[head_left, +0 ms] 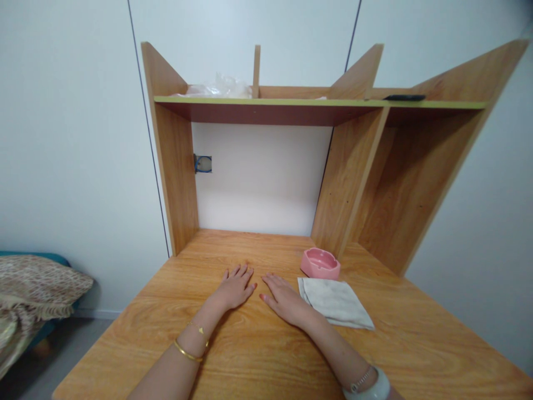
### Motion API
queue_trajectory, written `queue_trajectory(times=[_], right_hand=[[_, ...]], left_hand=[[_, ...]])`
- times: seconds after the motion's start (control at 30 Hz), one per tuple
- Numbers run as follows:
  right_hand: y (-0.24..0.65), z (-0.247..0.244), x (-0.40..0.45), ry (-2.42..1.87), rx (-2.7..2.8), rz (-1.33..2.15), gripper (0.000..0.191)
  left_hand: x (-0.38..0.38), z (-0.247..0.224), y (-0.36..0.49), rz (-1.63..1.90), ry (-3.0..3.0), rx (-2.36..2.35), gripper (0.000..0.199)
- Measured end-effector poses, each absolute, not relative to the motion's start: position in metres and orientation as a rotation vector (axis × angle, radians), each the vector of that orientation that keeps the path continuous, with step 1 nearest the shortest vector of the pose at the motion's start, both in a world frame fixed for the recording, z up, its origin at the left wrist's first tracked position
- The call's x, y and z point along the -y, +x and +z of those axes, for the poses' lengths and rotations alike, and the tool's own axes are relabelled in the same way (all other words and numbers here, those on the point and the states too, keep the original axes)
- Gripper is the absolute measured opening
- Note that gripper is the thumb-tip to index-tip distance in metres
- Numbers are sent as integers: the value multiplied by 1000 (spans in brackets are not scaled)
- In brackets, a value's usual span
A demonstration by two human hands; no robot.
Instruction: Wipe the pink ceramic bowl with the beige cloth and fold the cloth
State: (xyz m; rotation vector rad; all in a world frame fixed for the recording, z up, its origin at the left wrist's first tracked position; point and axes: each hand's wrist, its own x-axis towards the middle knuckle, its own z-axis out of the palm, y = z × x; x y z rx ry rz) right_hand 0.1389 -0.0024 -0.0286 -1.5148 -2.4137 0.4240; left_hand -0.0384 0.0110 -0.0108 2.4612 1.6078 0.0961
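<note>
My left hand lies palm down on the wooden desk, fingers stretched out and holding nothing. Just to its right, my right hand rests flat on the same desk top, also with nothing in it. A folded pale grey cloth lies beside my right hand, partly behind the wrist. Beyond the cloth stands a pink ashtray with notches in its rim; no hand touches it.
A wooden hutch with an upper shelf rises at the back of the desk. On the shelf are a clear plastic bag and a flat dark object. An open wall socket box shows wires. A patterned blanket is at left.
</note>
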Motion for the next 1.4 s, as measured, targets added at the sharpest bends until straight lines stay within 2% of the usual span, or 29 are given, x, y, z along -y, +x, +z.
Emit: queue_trajectory(times=[1.4], right_hand=[[138, -27, 3, -1510, 2413, 430, 59]], left_hand=[[-13, -15, -39, 139, 2462, -1600, 59]])
